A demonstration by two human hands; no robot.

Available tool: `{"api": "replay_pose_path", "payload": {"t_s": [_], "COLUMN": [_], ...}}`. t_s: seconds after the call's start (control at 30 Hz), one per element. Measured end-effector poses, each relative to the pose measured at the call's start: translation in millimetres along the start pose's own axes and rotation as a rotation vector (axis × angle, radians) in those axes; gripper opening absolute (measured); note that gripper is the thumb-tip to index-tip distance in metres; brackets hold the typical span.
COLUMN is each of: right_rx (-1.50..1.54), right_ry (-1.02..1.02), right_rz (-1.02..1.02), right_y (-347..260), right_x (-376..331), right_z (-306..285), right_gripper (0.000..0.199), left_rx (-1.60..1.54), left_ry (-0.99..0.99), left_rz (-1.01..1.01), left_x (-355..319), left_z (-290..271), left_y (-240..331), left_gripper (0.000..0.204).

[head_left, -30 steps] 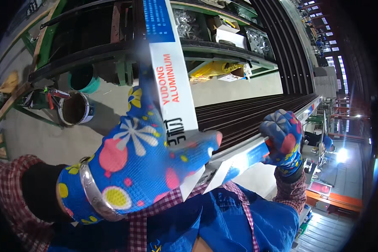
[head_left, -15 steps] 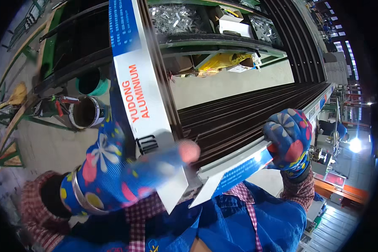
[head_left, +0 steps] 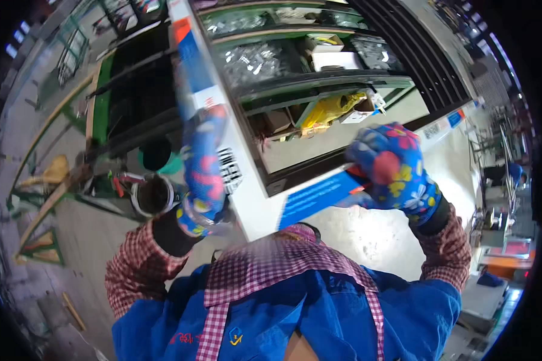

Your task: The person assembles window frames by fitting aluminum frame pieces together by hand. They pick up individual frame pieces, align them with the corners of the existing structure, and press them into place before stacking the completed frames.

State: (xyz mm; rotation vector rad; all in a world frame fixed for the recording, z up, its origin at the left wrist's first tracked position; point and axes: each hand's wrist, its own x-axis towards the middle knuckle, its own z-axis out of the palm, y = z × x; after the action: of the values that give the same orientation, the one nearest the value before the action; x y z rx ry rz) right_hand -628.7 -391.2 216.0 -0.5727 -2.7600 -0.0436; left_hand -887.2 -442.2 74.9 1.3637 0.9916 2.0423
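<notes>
Frame (head_left: 265,180) corner got swung in close over the last second, wrapped rails meeting near chest. Left hand (head_left: 202,174) slid up, clamped round the white rail; right hand (head_left: 391,168) stayed closed on the blue-wrapped one.

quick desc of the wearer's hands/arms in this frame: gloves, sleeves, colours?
Both hands wear blue fabric gloves printed with pink, red, yellow and white flowers: left hand, right hand. Each glove ends in a dark knit cuff. The sleeves are red-and-white check shirt fabric, under a blue work garment. The left hand is motion-blurred.
</notes>
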Motion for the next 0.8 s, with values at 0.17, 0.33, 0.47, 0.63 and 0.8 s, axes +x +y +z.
{"api": "replay_pose_path", "payload": {"t_s": [0.17, 0.33, 0.47, 0.63, 0.8], "right_rx": [0.084, 0.11, 0.06, 0.105, 0.133], "right_ry": [0.244, 0.372, 0.606, 0.6, 0.583], "right_rz": [-0.02, -0.242, -0.089, 0.098, 0.201], "right_y": [15.2, 7.2, 51.5, 141.4, 211.2], "right_x": [-22.8, -44.6, -151.4, -301.3, -406.6], "right_z": [21.1, -13.3, -31.6, -50.1, -82.4], "right_gripper": [0.039, 0.068, 0.055, 0.038, 0.033], "left_rx": [-0.068, -0.112, 1.245, 0.783, 1.279], "left_ry": [0.193, 0.293, 0.14, 0.31, -0.212], "left_rz": [-0.682, -0.356, 0.515, 0.436, 0.304], "left_x": [29.8, 7.5, -23.2, -48.9, -30.4], "left_z": [12.0, -76.2, 21.5, 158.9, 286.2], "left_y": [48.3, 95.8, 157.7, 100.7, 52.2], "left_gripper": [0.047, 0.041, 0.041, 0.037, 0.042]}}
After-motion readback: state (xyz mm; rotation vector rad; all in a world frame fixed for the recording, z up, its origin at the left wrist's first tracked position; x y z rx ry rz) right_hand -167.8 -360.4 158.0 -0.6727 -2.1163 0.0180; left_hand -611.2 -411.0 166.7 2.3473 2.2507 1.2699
